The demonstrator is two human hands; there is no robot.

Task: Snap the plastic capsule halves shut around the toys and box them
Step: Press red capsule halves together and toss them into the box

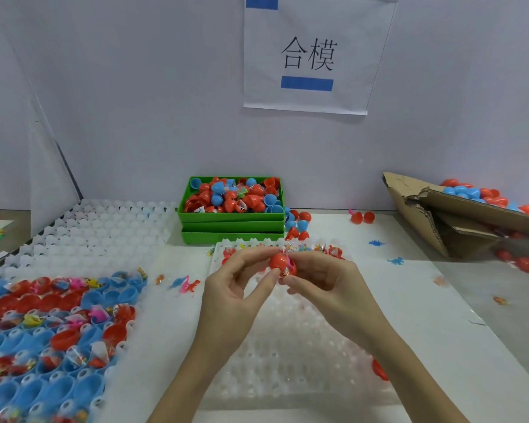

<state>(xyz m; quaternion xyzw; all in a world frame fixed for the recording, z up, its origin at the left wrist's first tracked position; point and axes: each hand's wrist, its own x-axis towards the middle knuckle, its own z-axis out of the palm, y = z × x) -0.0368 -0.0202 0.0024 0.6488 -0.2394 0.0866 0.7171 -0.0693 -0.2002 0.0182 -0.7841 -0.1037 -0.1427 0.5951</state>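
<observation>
Two bare forearms are reaching in from the near edge over a translucent white plastic dimpled tray [287, 355] that is lying on the white tabletop [409, 300]. The left hand [235, 288] and right hand [327, 285] are meeting above the far part of this tray, both pinching a red plastic capsule [283, 264] between curled fingers and thumbs. The left fingertips are gripping its left half, the right fingertips its right half; a scrap of clear wrapper is showing at the seam, which is not looking fully closed.

At near left, a second dimpled tray [43, 346] is holding blue and red capsule halves, many with wrapped toys inside. A stack of green rectangular plastic boxes [231, 222] is sitting at far centre against the wall, the top one heaped with red and blue capsules. At far right, a torn brown cardboard box [440, 215] is holding more capsules. Small loose toy figures [185, 283] are lying between the two trays.
</observation>
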